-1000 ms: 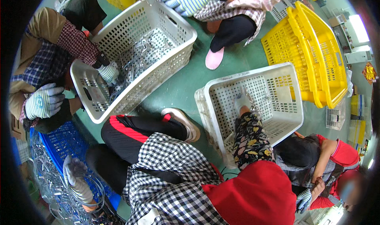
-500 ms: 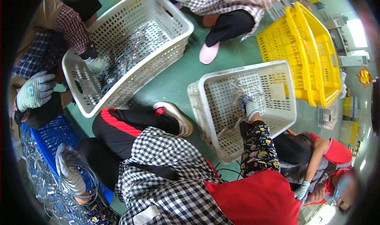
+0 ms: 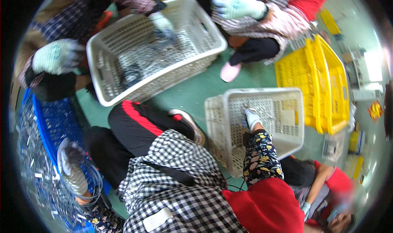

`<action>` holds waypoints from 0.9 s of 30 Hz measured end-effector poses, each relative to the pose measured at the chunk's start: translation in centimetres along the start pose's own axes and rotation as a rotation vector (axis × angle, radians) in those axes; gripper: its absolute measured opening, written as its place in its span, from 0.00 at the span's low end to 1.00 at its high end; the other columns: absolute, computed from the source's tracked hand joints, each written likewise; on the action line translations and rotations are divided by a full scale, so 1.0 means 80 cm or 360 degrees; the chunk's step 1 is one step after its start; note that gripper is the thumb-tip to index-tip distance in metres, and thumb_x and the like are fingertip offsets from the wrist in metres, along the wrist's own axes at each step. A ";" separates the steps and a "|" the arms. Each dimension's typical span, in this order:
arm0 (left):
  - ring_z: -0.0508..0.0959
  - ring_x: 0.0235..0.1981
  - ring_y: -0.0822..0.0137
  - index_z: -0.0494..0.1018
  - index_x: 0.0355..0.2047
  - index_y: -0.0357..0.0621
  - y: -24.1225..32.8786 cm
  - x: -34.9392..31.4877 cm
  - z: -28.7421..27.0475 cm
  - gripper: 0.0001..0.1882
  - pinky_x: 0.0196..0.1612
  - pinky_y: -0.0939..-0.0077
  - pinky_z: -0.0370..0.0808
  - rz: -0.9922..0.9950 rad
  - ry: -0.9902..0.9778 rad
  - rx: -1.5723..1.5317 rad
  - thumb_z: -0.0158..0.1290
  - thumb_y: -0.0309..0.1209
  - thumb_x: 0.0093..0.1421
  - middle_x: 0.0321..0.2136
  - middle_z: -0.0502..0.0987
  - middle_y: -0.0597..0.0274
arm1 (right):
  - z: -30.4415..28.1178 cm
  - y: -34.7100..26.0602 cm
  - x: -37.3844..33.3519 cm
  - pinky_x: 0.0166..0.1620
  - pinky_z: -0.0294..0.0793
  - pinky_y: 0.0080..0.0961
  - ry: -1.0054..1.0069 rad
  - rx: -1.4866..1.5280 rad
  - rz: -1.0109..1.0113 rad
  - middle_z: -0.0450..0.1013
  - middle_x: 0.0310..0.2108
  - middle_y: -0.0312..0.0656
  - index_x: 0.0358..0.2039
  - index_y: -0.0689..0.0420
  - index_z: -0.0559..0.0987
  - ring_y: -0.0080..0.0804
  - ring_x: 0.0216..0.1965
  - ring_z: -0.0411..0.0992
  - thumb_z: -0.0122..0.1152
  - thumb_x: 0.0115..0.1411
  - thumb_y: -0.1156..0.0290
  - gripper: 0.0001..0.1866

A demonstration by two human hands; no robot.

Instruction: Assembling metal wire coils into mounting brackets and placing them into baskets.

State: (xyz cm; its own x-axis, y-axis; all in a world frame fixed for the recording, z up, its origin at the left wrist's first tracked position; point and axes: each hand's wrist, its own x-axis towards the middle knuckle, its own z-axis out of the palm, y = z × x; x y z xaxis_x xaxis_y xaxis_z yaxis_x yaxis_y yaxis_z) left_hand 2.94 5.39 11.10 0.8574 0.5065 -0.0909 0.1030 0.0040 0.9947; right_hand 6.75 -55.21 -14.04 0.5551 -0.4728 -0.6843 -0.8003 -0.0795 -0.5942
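A person in a checked shirt sits on the green floor (image 3: 192,94), seen from above. Nearest, the gloved left hand (image 3: 70,166) has its fingers curled round a tangled bundle of thin wire (image 3: 88,183) over a blue crate (image 3: 53,124). The wire looks light, springy and snag-prone, best gripped around the whole bundle. The gloved right hand (image 3: 252,119) reaches into a white basket (image 3: 215,122); whether its fingers hold anything cannot be told. Farther off, other people's gloved hands work at a larger white basket (image 3: 100,89). Yellow crates (image 3: 327,85) stand beyond. Small parts are blurred.
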 end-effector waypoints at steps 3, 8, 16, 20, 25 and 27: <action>0.70 0.34 0.71 0.66 0.49 0.40 0.018 -0.025 -0.017 0.24 0.38 0.77 0.67 0.0010 0.0181 -0.0010 0.44 0.46 0.62 0.33 0.73 0.63 | 0.050 0.013 0.077 0.35 0.72 0.31 -0.0229 0.0546 0.0254 0.71 0.42 0.43 0.48 0.55 0.70 0.37 0.38 0.70 0.46 0.61 0.51 0.23; 0.73 0.29 0.71 0.70 0.44 0.36 0.013 -0.015 0.007 0.24 0.34 0.78 0.70 -0.0004 0.0086 0.0016 0.51 0.45 0.58 0.30 0.75 0.60 | -0.007 0.076 0.180 0.25 0.70 0.22 -0.0078 0.1102 0.0393 0.73 0.26 0.34 0.36 0.53 0.75 0.27 0.24 0.68 0.45 0.62 0.64 0.11; 0.73 0.29 0.69 0.69 0.44 0.36 0.004 -0.014 0.028 0.25 0.35 0.77 0.70 0.0015 -0.0043 0.0089 0.51 0.46 0.57 0.30 0.74 0.60 | -0.032 -0.012 -0.068 0.18 0.65 0.14 0.0186 0.1375 0.0190 0.72 0.23 0.32 0.36 0.54 0.75 0.20 0.17 0.65 0.48 0.62 0.64 0.09; 0.73 0.32 0.70 0.69 0.46 0.35 0.002 -0.002 0.020 0.28 0.36 0.77 0.69 0.0054 -0.0118 0.0212 0.49 0.49 0.57 0.31 0.74 0.60 | -0.060 -0.022 -0.139 0.18 0.64 0.13 0.0232 0.1250 -0.0078 0.70 0.22 0.33 0.37 0.55 0.74 0.20 0.16 0.63 0.52 0.60 0.65 0.08; 0.72 0.32 0.71 0.70 0.45 0.36 -0.014 0.001 0.025 0.27 0.37 0.78 0.69 0.0120 -0.0210 -0.0043 0.49 0.49 0.58 0.31 0.74 0.61 | -0.087 -0.055 -0.199 0.21 0.66 0.17 -0.0116 0.1053 -0.0671 0.70 0.21 0.37 0.40 0.61 0.72 0.21 0.18 0.65 0.56 0.59 0.67 0.13; 0.73 0.32 0.70 0.71 0.43 0.36 -0.018 0.002 0.032 0.23 0.38 0.77 0.69 0.0114 -0.0210 -0.0073 0.47 0.45 0.60 0.31 0.75 0.61 | -0.086 -0.057 -0.205 0.21 0.65 0.17 -0.0203 0.1181 -0.0796 0.69 0.22 0.35 0.42 0.59 0.72 0.23 0.18 0.65 0.57 0.58 0.64 0.15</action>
State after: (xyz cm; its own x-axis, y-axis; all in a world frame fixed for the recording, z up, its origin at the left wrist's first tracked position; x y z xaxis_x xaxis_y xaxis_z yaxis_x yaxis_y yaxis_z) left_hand 4.22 3.25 9.54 0.9209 0.3892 -0.0225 0.0188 0.0131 0.9997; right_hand -0.25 -53.15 2.85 0.8552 -0.4306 -0.2885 -0.1316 0.3579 -0.9244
